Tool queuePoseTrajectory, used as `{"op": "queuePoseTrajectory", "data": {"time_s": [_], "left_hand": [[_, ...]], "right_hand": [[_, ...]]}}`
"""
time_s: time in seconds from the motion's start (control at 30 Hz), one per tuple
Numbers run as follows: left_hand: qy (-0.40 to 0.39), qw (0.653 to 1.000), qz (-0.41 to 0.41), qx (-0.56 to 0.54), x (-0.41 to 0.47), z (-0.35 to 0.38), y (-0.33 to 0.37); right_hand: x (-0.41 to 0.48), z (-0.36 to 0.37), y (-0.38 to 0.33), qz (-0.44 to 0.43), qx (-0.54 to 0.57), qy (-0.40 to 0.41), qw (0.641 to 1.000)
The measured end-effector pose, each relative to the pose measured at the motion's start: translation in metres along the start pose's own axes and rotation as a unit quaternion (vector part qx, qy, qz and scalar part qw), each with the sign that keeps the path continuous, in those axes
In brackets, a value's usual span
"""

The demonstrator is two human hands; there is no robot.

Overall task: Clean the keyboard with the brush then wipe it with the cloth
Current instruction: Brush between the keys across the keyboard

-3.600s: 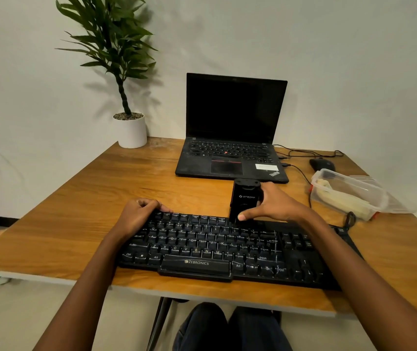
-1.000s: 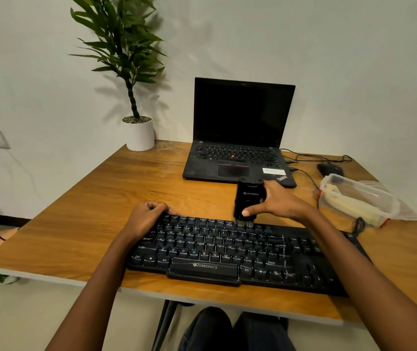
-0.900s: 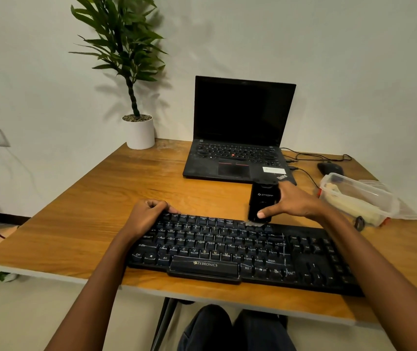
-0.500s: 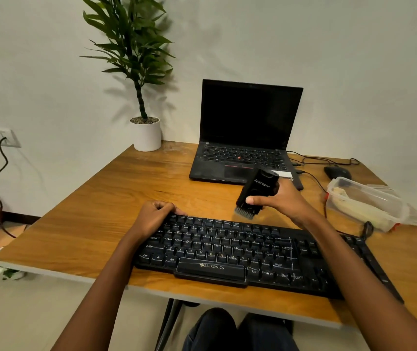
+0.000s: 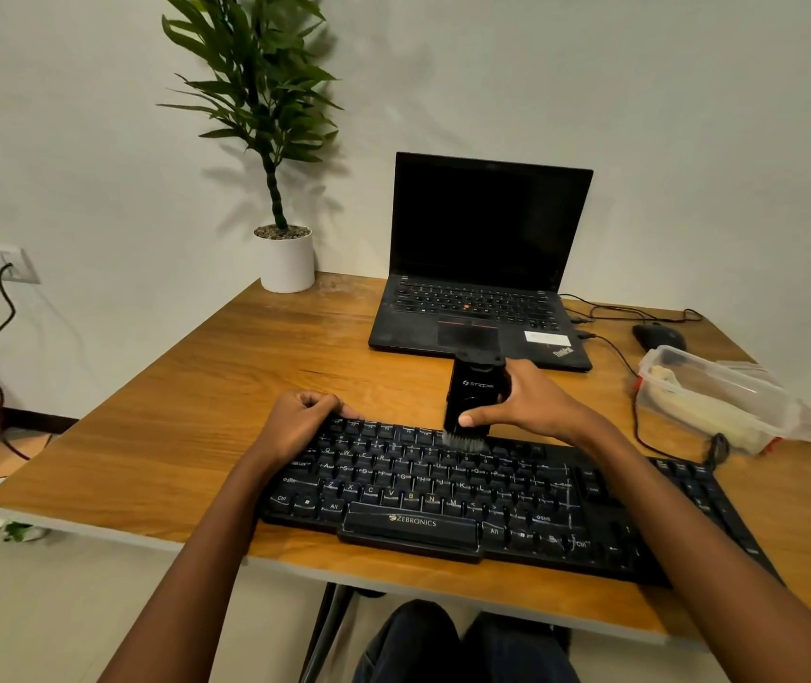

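A black Zebronics keyboard (image 5: 467, 490) lies along the near edge of the wooden desk (image 5: 226, 386). My right hand (image 5: 529, 409) grips a black block-shaped brush (image 5: 475, 396), held upright with its grey bristles touching the top key rows near the middle. My left hand (image 5: 297, 421) curls over the keyboard's far left corner and holds it. No cloth is plainly visible; something pale lies inside the plastic box.
An open black laptop (image 5: 482, 268) stands behind the keyboard. A clear plastic box (image 5: 709, 396) sits at the right with a black mouse (image 5: 657, 335) and cables behind it. A potted plant (image 5: 285, 258) stands at the back left.
The brush was lifted and tilted above the keyboard half a second ago; now it stands upright with bristles back down on the top rows. My left hand has stayed on the keyboard's corner.
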State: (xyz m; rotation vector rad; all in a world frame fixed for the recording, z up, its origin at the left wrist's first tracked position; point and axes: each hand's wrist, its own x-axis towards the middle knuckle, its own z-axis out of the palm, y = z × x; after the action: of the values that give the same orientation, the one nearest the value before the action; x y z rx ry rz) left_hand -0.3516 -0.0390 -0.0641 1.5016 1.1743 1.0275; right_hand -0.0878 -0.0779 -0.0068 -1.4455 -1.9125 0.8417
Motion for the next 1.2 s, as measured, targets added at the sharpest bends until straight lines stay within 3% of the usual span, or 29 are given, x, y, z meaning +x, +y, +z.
{"op": "queuePoseTrajectory", "data": {"time_s": [0.13, 0.4, 1.2], "left_hand": [[-0.004, 1.000, 0.000, 0.005, 0.000, 0.000, 0.000], [-0.005, 1.000, -0.006, 0.007, -0.003, 0.002, 0.004], [-0.003, 1.000, -0.004, 0.017, 0.001, 0.000, -0.001]], "right_hand": [[0.002, 0.001, 0.003, -0.002, 0.009, 0.061, 0.998], [0.005, -0.012, -0.003, 0.020, -0.019, -0.043, 0.999], [-0.001, -0.010, 0.002, 0.007, -0.020, -0.032, 0.999]]}}
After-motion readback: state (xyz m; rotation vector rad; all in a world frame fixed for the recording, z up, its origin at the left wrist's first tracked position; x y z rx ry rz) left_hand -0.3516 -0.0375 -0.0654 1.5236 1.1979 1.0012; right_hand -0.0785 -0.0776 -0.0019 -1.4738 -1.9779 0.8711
